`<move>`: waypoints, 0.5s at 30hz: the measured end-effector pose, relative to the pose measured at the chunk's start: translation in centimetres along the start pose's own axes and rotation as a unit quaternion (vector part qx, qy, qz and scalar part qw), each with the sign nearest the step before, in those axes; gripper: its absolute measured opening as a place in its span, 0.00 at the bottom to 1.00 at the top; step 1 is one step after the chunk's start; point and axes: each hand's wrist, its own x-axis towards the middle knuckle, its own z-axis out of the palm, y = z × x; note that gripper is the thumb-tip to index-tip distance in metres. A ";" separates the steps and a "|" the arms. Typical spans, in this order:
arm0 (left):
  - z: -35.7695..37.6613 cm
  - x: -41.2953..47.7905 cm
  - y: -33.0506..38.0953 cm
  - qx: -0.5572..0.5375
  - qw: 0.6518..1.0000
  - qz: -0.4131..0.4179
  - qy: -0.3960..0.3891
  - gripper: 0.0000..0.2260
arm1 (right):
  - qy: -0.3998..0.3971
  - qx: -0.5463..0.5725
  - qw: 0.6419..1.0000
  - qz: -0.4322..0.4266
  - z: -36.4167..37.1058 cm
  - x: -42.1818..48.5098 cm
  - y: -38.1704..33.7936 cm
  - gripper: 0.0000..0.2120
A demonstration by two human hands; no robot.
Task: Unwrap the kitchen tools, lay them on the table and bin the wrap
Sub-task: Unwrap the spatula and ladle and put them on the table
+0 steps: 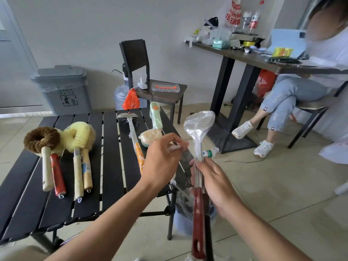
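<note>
Both forearms reach forward from the bottom of the view, meeting just past the right edge of the black slatted bench (111,166). The right hand (212,178) has its back up and its grip closed round the shaft of the ladle (199,123), which stands nearly upright: the bowl is at the top, clouded under clear film, and the red handle hangs down below the wrist. The left hand (162,157) sits slightly higher and to the left, over the bench's right edge. Its fingers are curled and its grip pinches a loose strip of the wrap (183,155) that stretches across to the ladle's neck. On the bench lie a brown brush (41,138) and yellow brushes (81,134) at the left, handles pointing toward the viewer. A film-covered turner (131,129), a loofah pad (149,137) and a green brush (156,117) lie close to the right edge, just beyond the left hand. Bare slats run down the middle between the two groups. A plastic-lined small bin (184,221) sits on the floor directly under the hands, against the bench's corner leg. A grey waste bin (62,89) stands beyond the far left edge. Open tiled floor spreads to the right, up to a seated person (282,95).
</note>
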 end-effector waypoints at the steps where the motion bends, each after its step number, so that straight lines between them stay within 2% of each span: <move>1: 0.0 0.1 0.0 -0.011 1.000 -0.001 0.019 0.07 | 0.016 -0.023 1.000 -0.005 0.1 0.1 0.1 0.16; 3: -0.2 0.3 0.0 -0.025 0.998 -0.011 0.054 0.10 | 0.030 -0.026 0.999 -0.013 0.2 0.2 0.2 0.18; 6: -0.6 0.6 0.0 0.000 0.996 -0.015 0.093 0.11 | 0.039 -0.030 0.999 -0.006 0.4 0.3 0.4 0.15; 10: -0.4 0.1 0.4 0.022 0.994 0.008 0.110 0.10 | 0.047 -0.055 0.997 0.012 0.5 0.6 0.5 0.16; 15: 0.3 -1.1 0.9 0.086 0.984 0.108 0.110 0.12 | 0.062 -0.152 0.986 -0.007 0.6 0.9 0.3 0.17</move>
